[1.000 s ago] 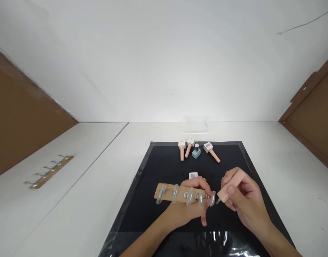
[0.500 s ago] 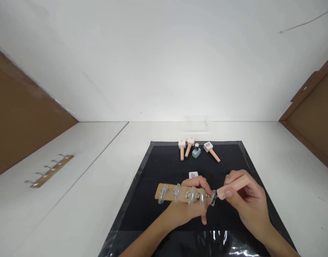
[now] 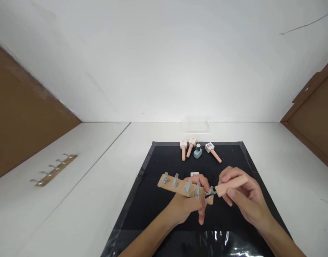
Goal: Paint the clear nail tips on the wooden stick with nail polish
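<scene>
My left hand (image 3: 189,203) grips a wooden strip (image 3: 181,187) with several clear nail tips standing on it in a row. My right hand (image 3: 245,198) pinches the peach handle of a nail polish brush (image 3: 232,185). Its dark bristles point left and lie at the nail tip (image 3: 210,192) on the strip's right end; whether they touch it I cannot tell. Behind my left fingers a white polish bottle (image 3: 195,174) is partly hidden.
Toward the back of the black mat (image 3: 142,200) lie white bottles with peach caps (image 3: 183,144) and a small teal bottle (image 3: 198,153). A second strip with clips (image 3: 56,170) rests on the white table at left. A clear tray (image 3: 197,126) sits near the wall.
The strip has tilted, its right end now lower and its nail tips more upright. The brush has shifted slightly left, its dark bristles now showing over the strip's end.
</scene>
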